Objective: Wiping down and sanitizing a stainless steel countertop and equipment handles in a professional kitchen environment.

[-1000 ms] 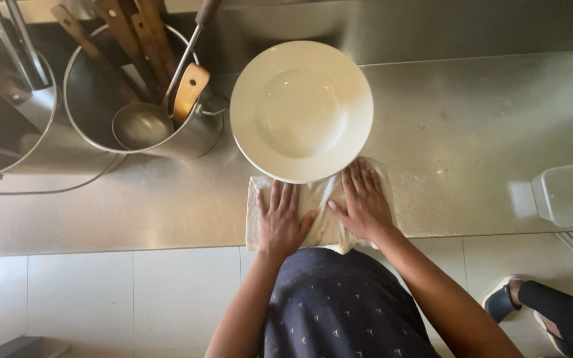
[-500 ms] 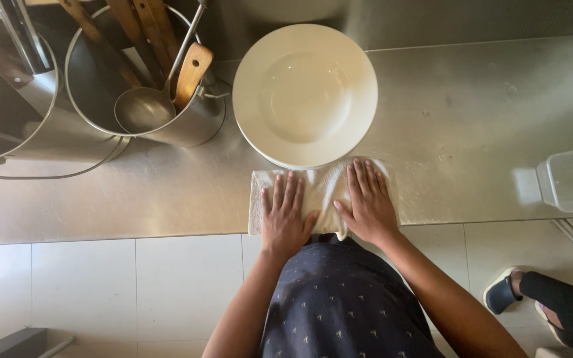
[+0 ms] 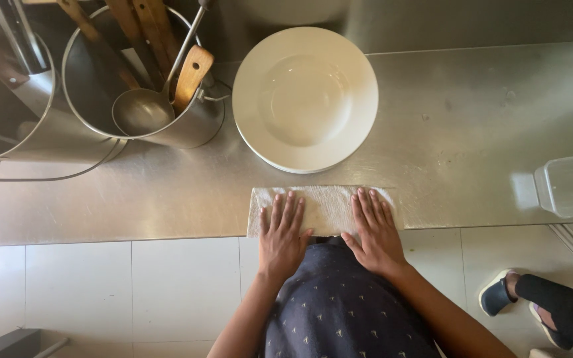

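**Both palms flat on a paper towel at the counter's edge**

Here, the person is pressing both hands down on a white paper towel (image 3: 326, 209) that is lying along the near edge of a steel counter (image 3: 167, 205). The left hand (image 3: 282, 232) is lying on the towel's left part, fingers spread and pointing away from the body; the right hand (image 3: 374, 229) is lying on its right part in the same way. Neither hand is gripping anything: the fingers are stretched out flat, palms down on the paper, with a strip of bare towel showing between them.

Just beyond the towel, a round white plate (image 3: 305, 99) is sitting on the counter, its near rim close to the towel's far edge. To the left of the plate, a metal pot (image 3: 187, 126) is holding a ladle (image 3: 142, 109) and several wooden-handled utensils (image 3: 190, 76). A second metal pot (image 3: 14, 126) is standing further left. At the right edge, a clear plastic container (image 3: 572, 182) is resting on the counter. On the tiled floor below it, another person's foot in a dark slipper (image 3: 499, 295) is showing.
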